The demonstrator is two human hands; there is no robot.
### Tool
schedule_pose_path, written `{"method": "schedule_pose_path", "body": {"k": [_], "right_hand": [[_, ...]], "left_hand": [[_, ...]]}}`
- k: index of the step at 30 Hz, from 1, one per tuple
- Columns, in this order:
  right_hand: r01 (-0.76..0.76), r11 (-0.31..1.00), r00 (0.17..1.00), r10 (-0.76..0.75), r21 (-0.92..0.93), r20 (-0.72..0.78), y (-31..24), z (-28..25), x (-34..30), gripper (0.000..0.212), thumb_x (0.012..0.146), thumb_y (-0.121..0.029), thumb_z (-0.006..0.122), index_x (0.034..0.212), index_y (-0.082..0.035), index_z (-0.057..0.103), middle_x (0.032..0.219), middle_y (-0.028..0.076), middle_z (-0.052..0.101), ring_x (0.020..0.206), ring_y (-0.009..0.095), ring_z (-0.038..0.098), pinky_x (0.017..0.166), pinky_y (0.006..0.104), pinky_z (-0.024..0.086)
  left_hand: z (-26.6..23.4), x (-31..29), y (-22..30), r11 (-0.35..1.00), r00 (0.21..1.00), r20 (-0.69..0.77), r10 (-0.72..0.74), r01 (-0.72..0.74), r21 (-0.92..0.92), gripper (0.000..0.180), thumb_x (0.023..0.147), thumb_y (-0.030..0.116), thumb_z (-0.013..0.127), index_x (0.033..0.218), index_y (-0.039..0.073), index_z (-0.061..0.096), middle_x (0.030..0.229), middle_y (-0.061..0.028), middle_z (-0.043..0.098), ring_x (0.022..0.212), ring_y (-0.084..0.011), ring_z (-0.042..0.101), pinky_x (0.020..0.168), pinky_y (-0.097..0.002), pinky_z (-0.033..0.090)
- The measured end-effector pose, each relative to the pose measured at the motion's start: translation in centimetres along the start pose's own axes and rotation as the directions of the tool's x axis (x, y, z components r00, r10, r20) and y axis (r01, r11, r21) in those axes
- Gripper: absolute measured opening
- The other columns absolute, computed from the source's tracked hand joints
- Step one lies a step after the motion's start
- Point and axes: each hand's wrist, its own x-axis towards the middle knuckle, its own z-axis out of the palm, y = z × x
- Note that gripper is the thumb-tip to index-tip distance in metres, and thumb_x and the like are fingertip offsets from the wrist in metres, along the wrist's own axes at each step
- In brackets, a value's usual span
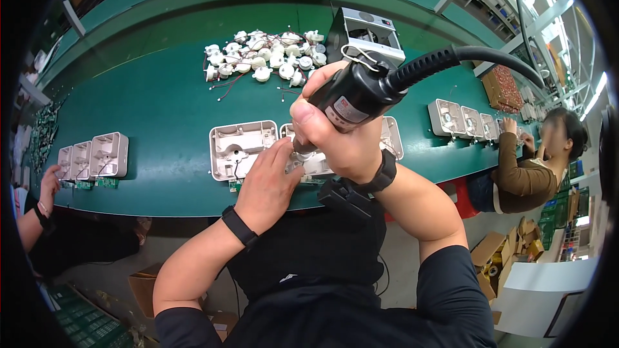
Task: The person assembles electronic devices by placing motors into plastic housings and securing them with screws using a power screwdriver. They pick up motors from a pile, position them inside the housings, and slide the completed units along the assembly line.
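My right hand (pixel 345 149) is wrapped around a black corded electric screwdriver (pixel 356 95), its tip pointing down into the middle of a row of white plastic housings. My left hand (pixel 265 183) lies over these housings, with thumb and fingers apart beside the screwdriver's tip. The leftmost white plastic housing (pixel 244 143) is open side up, showing its inner ribs and a thin wire. A green circuit board (pixel 235 186) peeks out at its front edge. Another white housing (pixel 392 136) shows to the right of my right hand. The exact tip contact is hidden by my fingers.
A pile of white round parts with thin wires (pixel 261 55) lies at the back, beside a grey metal box (pixel 365 33). More housings stand at left (pixel 109 154) and right (pixel 446 118). A co-worker (pixel 530 177) sits at right; another person's hand (pixel 49 187) is at left.
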Motion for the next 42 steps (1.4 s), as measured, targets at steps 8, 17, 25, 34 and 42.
{"method": "schedule_pose_path", "body": {"k": [8,17,25,34,42], "right_hand": [[-0.036,0.999,0.999,0.037,-0.041,0.013,1.0,0.3,-0.2,0.025,0.085,0.004,0.066,0.102,-0.002,0.049,0.072,0.006,0.059,0.057,0.011,0.057,0.052,0.0274,0.05],[-0.073,0.996,0.996,0.076,-0.055,0.043,1.8,0.1,-0.4,0.024,0.085,0.004,0.067,0.102,-0.002,0.05,0.074,0.006,0.06,0.06,0.011,0.057,0.054,0.027,0.049],[0.156,0.944,0.984,-0.123,-0.29,0.126,2.3,0.3,0.3,0.029,0.082,0.003,0.07,0.105,-0.003,0.052,0.076,0.003,0.059,0.066,0.01,0.058,0.06,0.0262,0.048],[0.018,0.999,0.985,-0.024,-0.036,-0.169,-4.0,-5.5,1.7,0.018,0.092,-0.009,0.06,0.106,-0.003,0.05,0.076,0.008,0.056,0.06,0.016,0.056,0.057,0.0325,0.049],[0.147,0.979,0.933,-0.184,-0.139,-0.309,-3.3,-13.3,6.4,0.014,0.095,-0.009,0.059,0.104,-0.002,0.052,0.073,0.008,0.056,0.057,0.018,0.054,0.055,0.0337,0.048]], "left_hand": [[0.3,-0.1,-0.4,1.0,1.0,0.013,-0.004,0.005,-0.012,0.017,0.086,0.013,0.066,0.099,0.004,0.071,0.135,-0.0196,0.05,0.127,-0.0347,0.049,0.105,-0.0427,0.044],[0.5,-0.1,-0.5,1.0,1.0,0.016,0.01,-0.009,-0.008,0.019,0.085,0.012,0.065,0.101,0.004,0.071,0.135,-0.0224,0.05,0.128,-0.036,0.048,0.106,-0.0435,0.042],[1.0,0.0,-0.8,0.999,1.0,-0.003,-0.008,0.008,-0.049,0.019,0.085,0.012,0.065,0.101,0.004,0.071,0.132,-0.0209,0.051,0.127,-0.0362,0.049,0.105,-0.0436,0.042],[-1.0,-0.1,-0.3,0.998,0.997,-0.03,0.069,-0.069,0.007,0.024,0.084,0.008,0.068,0.107,0.003,0.066,0.133,-0.0179,0.052,0.126,-0.0368,0.05,0.104,-0.0458,0.044],[-6.1,-3.2,-2.1,0.938,0.897,-0.274,-0.346,0.332,-0.096,0.041,0.086,0.009,0.07,0.124,0.002,0.059,0.13,-0.0158,0.054,0.121,-0.0344,0.054,0.101,-0.0416,0.046]]}}
